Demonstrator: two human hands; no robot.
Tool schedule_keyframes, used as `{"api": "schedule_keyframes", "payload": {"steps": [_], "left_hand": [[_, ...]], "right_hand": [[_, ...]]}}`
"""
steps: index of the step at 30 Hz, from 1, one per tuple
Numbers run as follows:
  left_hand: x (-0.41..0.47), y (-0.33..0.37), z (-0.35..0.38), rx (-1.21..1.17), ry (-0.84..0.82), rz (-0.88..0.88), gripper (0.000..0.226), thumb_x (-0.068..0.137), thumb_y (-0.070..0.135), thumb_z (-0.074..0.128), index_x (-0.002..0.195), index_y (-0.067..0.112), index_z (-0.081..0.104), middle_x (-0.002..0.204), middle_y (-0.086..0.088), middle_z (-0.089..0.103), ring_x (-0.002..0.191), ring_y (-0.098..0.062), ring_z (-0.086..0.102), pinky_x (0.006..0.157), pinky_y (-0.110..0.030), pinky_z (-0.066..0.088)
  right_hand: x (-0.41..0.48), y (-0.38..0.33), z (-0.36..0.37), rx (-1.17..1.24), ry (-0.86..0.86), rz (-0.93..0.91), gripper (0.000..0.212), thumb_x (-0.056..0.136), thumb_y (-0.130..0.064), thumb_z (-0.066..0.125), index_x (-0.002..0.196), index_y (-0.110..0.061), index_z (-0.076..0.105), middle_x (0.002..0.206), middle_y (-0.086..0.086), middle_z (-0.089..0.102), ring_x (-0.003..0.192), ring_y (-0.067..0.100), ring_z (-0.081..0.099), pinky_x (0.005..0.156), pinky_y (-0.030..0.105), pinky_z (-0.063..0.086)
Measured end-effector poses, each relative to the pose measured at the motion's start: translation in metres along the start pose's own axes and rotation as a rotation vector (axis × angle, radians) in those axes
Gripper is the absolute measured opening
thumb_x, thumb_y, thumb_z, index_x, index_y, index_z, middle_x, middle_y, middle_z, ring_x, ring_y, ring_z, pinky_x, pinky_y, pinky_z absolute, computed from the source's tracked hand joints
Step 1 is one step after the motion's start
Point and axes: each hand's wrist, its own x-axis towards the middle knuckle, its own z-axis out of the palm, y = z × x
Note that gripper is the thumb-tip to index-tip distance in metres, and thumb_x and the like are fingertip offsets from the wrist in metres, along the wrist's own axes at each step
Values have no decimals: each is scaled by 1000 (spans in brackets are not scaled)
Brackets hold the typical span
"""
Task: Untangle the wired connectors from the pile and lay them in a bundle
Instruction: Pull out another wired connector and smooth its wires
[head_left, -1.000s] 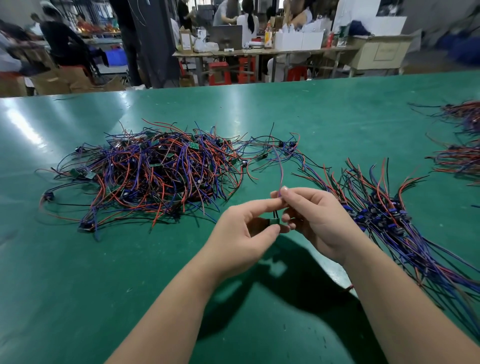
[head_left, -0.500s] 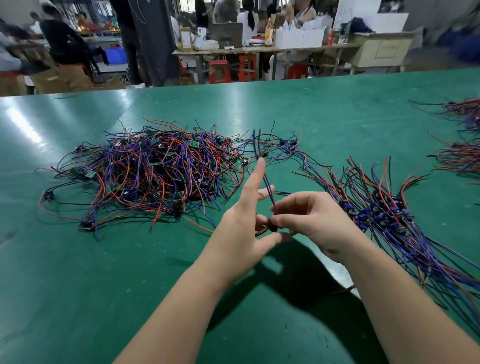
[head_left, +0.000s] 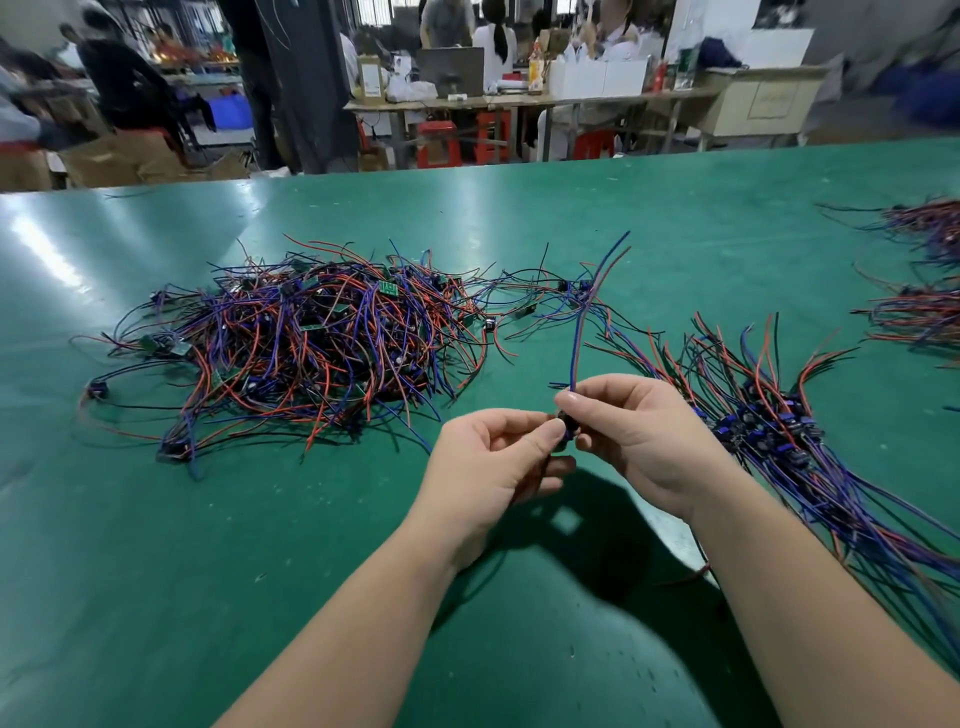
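One connector (head_left: 568, 425) out, most left.
We pinched it with left hand (head_left: 485, 465) and right hand (head_left: 641, 441); small bundle (head_left: 769, 428) at right, bigger pile (head_left: 311, 353) at left.

Green table (head_left: 519, 218): tangled pile (head_left: 311, 348), bundle (head_left: 779, 431)

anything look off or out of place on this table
Nothing stands out. The tangled pile lies left, the bundle right, and the left hand and right hand both pinch one wired connector, its wires standing up.
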Motion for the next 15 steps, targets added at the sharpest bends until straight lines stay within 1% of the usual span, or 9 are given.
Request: {"api": "schedule_keyframes", "payload": {"steps": [2,4,6,8,10,11,13,15], "left_hand": [[-1,-3,2,12,-1,-28,16,77,20,72,84,6,67,74,-6,73,62,-12,69,56,-21,55],[-2,-6,5,16,-5,-69,26,69,28,73,84,6,68,79,-7,74,66,-12,70,56,-21,54],[-2,-7,8,7,-30,-100,22,74,25,72,84,6,69,81,-7,75,67,-10,69,56,-20,54],[-2,-7,9,11,-36,-127,13,82,18,70,84,5,67,74,-6,72,62,-8,67,55,-19,53],[-3,-6,8,41,-67,-161,10,84,14,68,82,6,63,68,-5,70,60,-9,67,54,-19,54],[-5,-5,8,60,-103,-188,9,85,14,68,82,6,63,68,-5,70,62,-10,69,54,-19,54],[-10,-5,10,100,-202,-245,9,86,13,67,80,9,62,70,-4,71,64,-12,70,54,-20,54],[-15,-8,15,144,-301,-297,12,88,14,66,78,10,59,69,-2,70,63,-11,69,54,-20,54]], "right_hand": [[1,1,-1,-32,16,14,7,58,-17,74,58,-11,69,57,3,63,49,9,56,47,15,46],[1,0,-3,-73,-4,38,8,56,-19,75,56,-12,70,55,3,62,47,9,54,47,15,46],[1,0,-4,-109,-20,58,11,53,-20,76,55,-11,70,54,4,61,46,10,53,46,16,45],[1,0,-4,-141,6,58,13,52,-19,76,57,-10,69,54,3,61,46,9,53,46,16,43],[3,-2,-6,-119,73,25,15,55,-17,75,65,-7,67,53,1,62,47,7,54,46,14,41],[4,-4,-8,-75,120,5,14,59,-14,74,68,-6,66,53,1,62,47,6,55,44,13,41],[6,-11,-16,17,230,-31,8,70,-6,72,69,-6,64,52,0,63,45,6,57,42,12,40],[8,-17,-27,72,334,-78,10,78,-1,68,70,-6,64,51,1,64,45,6,58,40,13,40]]}}
